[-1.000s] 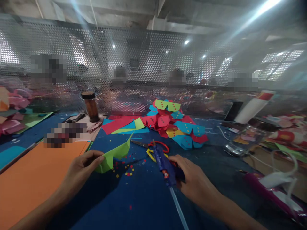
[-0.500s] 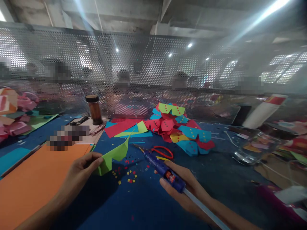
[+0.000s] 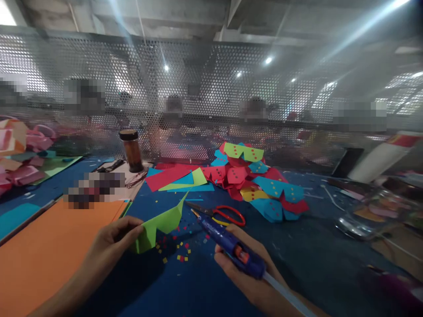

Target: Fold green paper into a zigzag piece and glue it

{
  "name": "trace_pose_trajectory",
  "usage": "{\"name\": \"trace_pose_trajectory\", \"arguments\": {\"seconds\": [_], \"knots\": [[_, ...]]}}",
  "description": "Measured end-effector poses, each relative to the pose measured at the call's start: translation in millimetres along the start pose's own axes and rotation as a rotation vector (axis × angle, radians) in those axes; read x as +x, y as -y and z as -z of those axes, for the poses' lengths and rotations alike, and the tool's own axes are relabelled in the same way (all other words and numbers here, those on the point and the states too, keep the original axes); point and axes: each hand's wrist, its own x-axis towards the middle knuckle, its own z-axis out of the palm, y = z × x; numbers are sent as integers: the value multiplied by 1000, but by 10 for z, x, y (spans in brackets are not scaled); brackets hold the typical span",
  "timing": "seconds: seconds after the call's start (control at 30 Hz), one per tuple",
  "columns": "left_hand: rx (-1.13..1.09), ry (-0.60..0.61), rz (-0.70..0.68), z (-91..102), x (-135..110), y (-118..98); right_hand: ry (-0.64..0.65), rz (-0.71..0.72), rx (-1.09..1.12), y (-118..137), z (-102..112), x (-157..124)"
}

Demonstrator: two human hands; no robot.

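Between thumb and fingers, my left hand (image 3: 120,240) pinches one end of a folded green paper cutout (image 3: 161,224) with a notch in its lower edge. My right hand (image 3: 246,259) is wrapped round a blue glue gun (image 3: 231,244), a translucent glue stick (image 3: 287,295) sticking out of its back. The gun's nozzle points up and left, apart from the green paper. Just beyond the nozzle lie scissors (image 3: 228,215) with red and yellow handles. Small red, yellow and dark paper squares (image 3: 181,257) are scattered on the blue table below the green paper.
A pile of dotted paper cutouts (image 3: 274,189) lies ahead, beside flat coloured strips (image 3: 172,178). Orange sheets (image 3: 42,246) cover the left side. A brown jar (image 3: 131,152) stands behind them. At right are a glass jar (image 3: 373,211) and a white tube (image 3: 383,158). Perforated metal screen (image 3: 205,79) stands behind.
The view has shifted slightly, so the pile and right-side jar appear further right. Both hands sit slightly lower in view, still holding the green paper and the glue gun.
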Motion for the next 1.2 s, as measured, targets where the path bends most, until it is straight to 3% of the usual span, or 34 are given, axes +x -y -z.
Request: {"name": "trace_pose_trajectory", "arguments": {"seconds": [0.17, 0.47, 0.7, 0.87, 1.2], "knots": [[116, 50, -55, -27, -78, 7, -134, 21, 60, -33, -65, -26], [238, 160, -220, -143, -242, -110, -167, 171, 78, 71, -149, -16], [310, 232, -310, -154, -267, -95, -53, -19, 150, -13, -198, -43], [306, 268, -359, -190, -285, -115, -45, -157, 286, -87, -265, -88], [302, 261, -512, -217, -303, -71, -41, -197, 389, -35, -285, -65]]}}
